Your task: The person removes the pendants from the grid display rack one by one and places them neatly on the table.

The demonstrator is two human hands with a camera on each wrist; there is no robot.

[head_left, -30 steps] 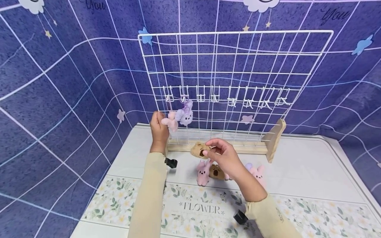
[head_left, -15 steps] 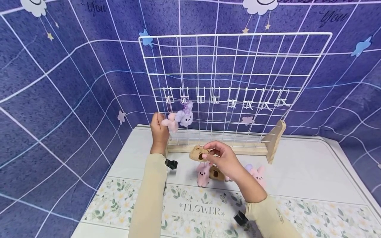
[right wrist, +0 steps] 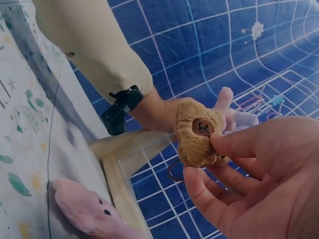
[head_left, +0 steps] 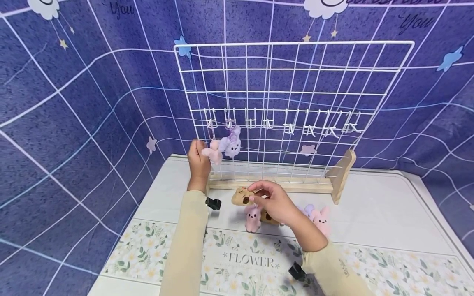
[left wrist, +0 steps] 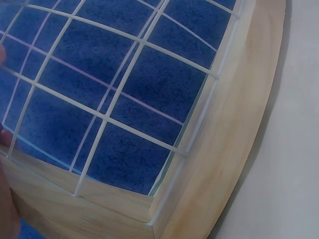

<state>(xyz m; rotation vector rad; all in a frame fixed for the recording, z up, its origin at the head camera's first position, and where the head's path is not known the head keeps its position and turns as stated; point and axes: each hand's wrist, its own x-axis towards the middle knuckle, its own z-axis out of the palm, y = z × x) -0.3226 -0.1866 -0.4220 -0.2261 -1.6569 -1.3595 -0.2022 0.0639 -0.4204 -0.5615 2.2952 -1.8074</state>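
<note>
My right hand pinches a small brown plush bear charm between thumb and fingers, with a dark ring hanging beneath it in the right wrist view. Just below, on the table, a pink plush bunny stands beside another brown plush bear, partly hidden by that hand. My left hand grips the left end of the white wire grid rack; only a bit of it shows at the edge of the left wrist view. Close to it, a pink plush and a lilac plush hang from hooks.
Several white hooks run along the grid to the right of the hanging plushes. The rack stands on a wooden base. Further right on the table lie a pink bunny and a lilac plush. A purple patterned cloth surrounds the table.
My right hand has lowered slightly and moved a little to the left with the brown plush bear, now over the standing pink bunny. My left hand keeps its grip on the rack.
</note>
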